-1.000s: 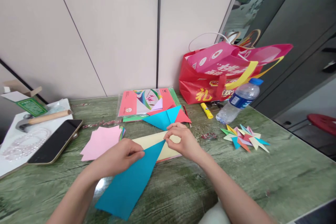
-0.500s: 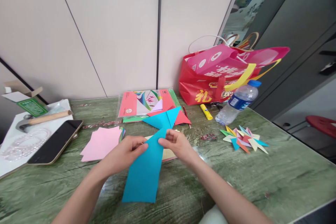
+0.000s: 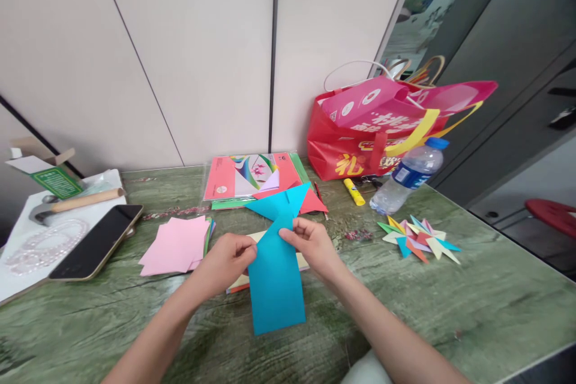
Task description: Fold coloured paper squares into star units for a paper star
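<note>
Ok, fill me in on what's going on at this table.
A person is holding a blue paper with both hands. The left hand pinches its slanting left edge, and the right hand grips it near the top right, thumb on the front. The paper partly hides some pale yellow paper on the table. Pink sheets lie off to the left, and colourful folded-paper stars lie to the right, near a plastic bottle.

Your blue paper [image 3: 276, 285] is a long strip at six o'clock in your view, straight end toward you, top edge slanting up toward one o'clock.
</note>
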`<state>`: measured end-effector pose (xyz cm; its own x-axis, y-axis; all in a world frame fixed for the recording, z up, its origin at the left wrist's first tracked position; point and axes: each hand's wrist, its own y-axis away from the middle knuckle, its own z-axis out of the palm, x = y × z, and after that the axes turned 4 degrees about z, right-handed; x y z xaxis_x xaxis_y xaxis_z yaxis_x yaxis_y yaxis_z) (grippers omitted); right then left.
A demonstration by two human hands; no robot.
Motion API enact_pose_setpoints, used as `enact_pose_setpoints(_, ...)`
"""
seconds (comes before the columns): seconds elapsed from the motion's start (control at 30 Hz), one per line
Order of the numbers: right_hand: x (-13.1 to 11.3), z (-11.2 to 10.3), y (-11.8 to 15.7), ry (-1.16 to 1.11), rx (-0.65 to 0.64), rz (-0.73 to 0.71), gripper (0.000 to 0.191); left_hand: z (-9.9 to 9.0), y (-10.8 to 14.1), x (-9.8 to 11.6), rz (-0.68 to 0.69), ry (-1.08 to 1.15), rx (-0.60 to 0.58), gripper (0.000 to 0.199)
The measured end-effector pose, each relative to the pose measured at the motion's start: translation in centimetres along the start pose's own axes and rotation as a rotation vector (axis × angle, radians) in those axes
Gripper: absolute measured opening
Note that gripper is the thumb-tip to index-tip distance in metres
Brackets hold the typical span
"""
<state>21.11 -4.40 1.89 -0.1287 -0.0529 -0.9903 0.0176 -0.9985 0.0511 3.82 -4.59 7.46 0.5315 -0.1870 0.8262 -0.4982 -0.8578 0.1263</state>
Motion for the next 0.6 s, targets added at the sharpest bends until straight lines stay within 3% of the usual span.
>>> enact_pose_setpoints(0.2,-0.3,-0.9,-0.5,-0.152,0.106,0.047,0.035,-0.7,0.2,-0.1,-0.061,0.047,0.007,0.021)
enact_pose_setpoints(0.4,-0.7,-1.3,-0.6,-0.234,0.142,0.068,0.033,-1.1,0.1,-0.2,-0.067,0.4,0.198,0.029)
enact_pose_setpoints(0.6,-0.4,-0.3,-0.1,-0.173,0.037,0.065,0.032,0.4,0.1,-0.3,-0.08,0.523,0.011,0.031)
